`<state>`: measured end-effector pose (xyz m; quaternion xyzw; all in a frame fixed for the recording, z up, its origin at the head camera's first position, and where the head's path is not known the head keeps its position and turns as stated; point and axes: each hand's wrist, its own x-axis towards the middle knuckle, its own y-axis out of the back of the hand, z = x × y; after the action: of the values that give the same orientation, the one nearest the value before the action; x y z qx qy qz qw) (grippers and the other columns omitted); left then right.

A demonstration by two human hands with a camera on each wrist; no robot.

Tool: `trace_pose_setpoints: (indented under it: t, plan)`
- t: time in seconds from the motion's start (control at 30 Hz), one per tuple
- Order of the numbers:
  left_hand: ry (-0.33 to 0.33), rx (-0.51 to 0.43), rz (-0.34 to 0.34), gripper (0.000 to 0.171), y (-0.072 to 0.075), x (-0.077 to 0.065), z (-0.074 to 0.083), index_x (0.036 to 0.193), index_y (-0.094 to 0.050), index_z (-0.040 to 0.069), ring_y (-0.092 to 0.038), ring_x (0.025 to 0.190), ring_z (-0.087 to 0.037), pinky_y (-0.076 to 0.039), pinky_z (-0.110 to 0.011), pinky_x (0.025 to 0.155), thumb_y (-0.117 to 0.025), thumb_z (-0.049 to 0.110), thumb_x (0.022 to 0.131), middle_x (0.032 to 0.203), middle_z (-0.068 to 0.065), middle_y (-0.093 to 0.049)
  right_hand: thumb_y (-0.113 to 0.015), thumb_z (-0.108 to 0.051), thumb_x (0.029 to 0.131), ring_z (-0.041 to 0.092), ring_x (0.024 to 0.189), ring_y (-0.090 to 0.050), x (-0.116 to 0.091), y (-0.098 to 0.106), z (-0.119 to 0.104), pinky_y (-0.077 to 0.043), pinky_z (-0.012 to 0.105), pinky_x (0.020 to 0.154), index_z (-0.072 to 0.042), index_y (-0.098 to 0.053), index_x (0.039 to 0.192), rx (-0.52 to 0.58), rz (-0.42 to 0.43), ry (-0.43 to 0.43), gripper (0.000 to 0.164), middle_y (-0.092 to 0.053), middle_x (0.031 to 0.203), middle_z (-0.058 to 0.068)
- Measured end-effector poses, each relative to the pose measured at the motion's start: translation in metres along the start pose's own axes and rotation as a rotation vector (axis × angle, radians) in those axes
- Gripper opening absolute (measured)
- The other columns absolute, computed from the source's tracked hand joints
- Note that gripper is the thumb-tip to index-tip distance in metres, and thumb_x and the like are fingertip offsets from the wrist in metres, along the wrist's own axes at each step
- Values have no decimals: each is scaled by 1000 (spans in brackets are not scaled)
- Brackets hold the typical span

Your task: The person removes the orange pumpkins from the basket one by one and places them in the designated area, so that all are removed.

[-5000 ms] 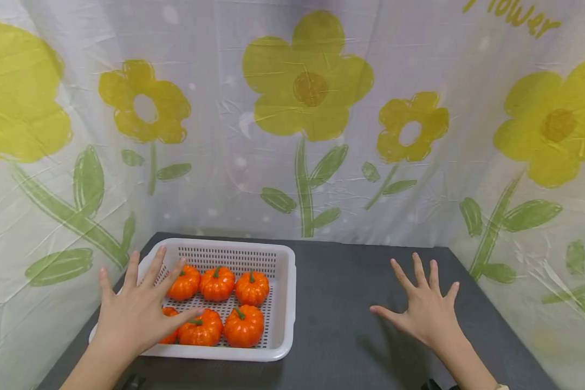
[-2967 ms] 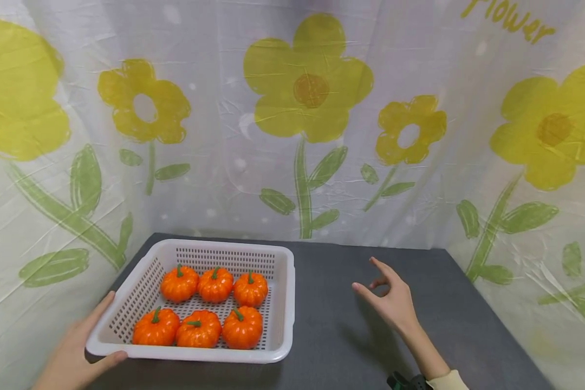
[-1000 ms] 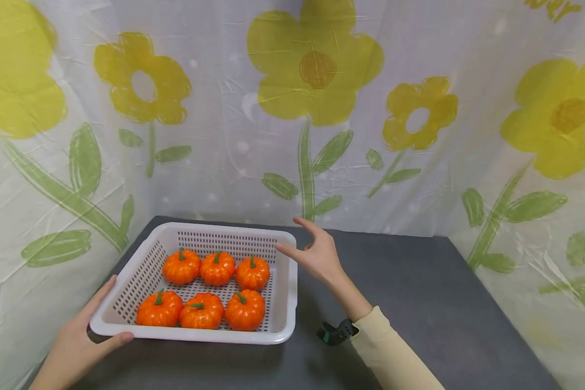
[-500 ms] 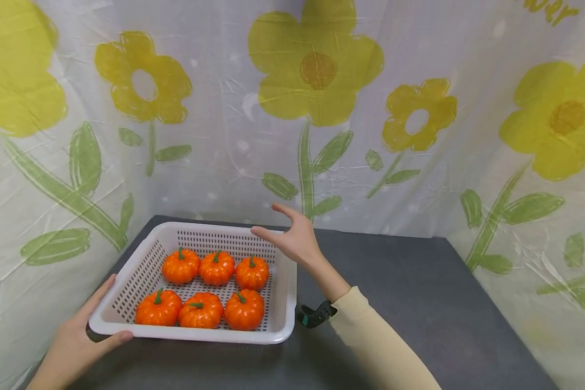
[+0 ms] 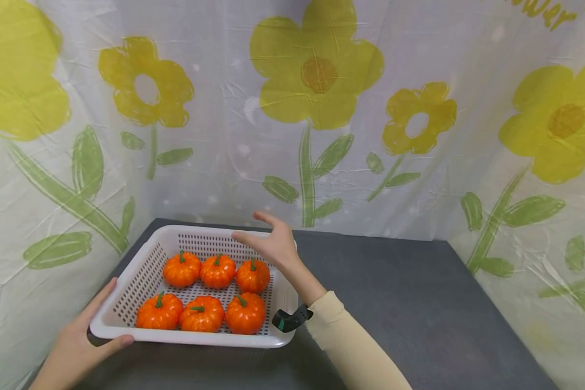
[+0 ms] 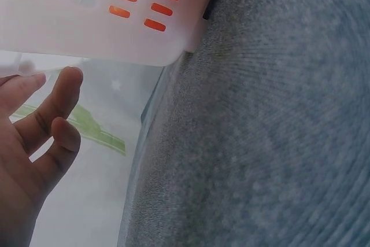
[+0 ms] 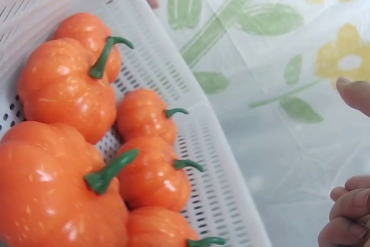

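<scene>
White curtain (image 5: 229, 130) with yellow flowers (image 5: 319, 75) on green stems (image 5: 306, 179); partly cropped lettering (image 5: 556, 16), upper right; dark grey table (image 5: 385, 303) below.

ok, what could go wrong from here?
1. The back-row pumpkins sit close together; lifting one might nudge its neighbour.
2. The wristband overlaps the right side of the basket in the head view; if low enough, it could catch.
3. The left grip is at one near corner, so the basket may swivel if bumped.
</scene>
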<state>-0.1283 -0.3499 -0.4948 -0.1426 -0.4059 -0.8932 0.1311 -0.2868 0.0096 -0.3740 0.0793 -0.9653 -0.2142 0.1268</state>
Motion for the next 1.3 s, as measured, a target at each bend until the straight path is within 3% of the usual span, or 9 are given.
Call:
trace_pose_setpoints:
  t: [0.2,0.33,0.5,0.67,0.77,1.0,1.17,1.23,1.3]
  plan:
    - [25,32,-32,122,0,2,4,170,-27,29,-54,101,-5,-44,-37,84,-99,32,72,142,-35,-58,-84,-53,86,29,148,-47,-1,-9,11,-46,56,116,-20,-59,153,-12,-19,-27,78,-60,153,-1]
    - [27,27,-31,122,-1,2,5,170,-27,28,-55,100,-10,-46,-48,85,-99,31,72,142,-34,-58,-84,-53,86,28,147,-49,-2,-16,19,-45,55,117,-21,-61,152,-41,-51,-47,76,-61,152,-2]
    - [11,8,-25,123,-3,2,8,170,-27,23,-60,108,-45,-46,-66,86,-99,29,70,142,-38,-56,-86,-50,85,28,144,-52,-2,-22,26,-46,52,117,-18,-62,150,-68,-88,-68,77,-61,152,2]
    - [2,11,-17,121,-1,2,9,169,-32,25,-52,99,2,-43,-28,83,-100,27,69,139,-34,-60,-88,-46,84,29,139,-56,-2,-23,31,-48,50,116,-11,-62,149,-143,-103,-70,78,-62,150,7]
    - [5,11,-20,121,0,3,9,169,-32,25,-41,96,14,-36,-17,76,-100,27,69,139,-34,-60,-89,-45,84,30,137,-58,-2,-23,33,-49,50,115,-8,-62,148,-183,-112,-81,79,-62,150,10]
    - [25,20,-38,121,2,3,7,170,-28,27,-43,95,10,-44,-32,81,-99,30,72,141,-33,-59,-91,-39,82,32,133,-61,-1,-26,35,-52,48,111,-1,-63,145,-222,-108,-103,78,-64,146,15]
    - [32,15,-30,121,0,1,4,170,-28,30,-40,96,14,-40,-26,82,-99,31,72,142,-32,-59,-93,-34,80,33,126,-65,-2,-28,35,-56,46,105,2,-65,139,-266,-112,-136,75,-68,140,17]
    - [38,2,-30,121,-1,0,2,170,-27,31,-39,96,15,-44,-31,88,-99,31,72,143,-33,-58,-94,-33,79,32,123,-66,-2,-29,36,-57,45,103,4,-66,138,-291,-122,-156,76,-68,138,17]
    - [50,-12,-37,122,-2,-1,1,170,-25,33,-38,97,16,-48,-47,97,-98,31,74,144,-34,-57,-95,-34,78,32,123,-66,-2,-30,37,-57,44,103,4,-66,138,-323,-140,-174,77,-69,137,17]
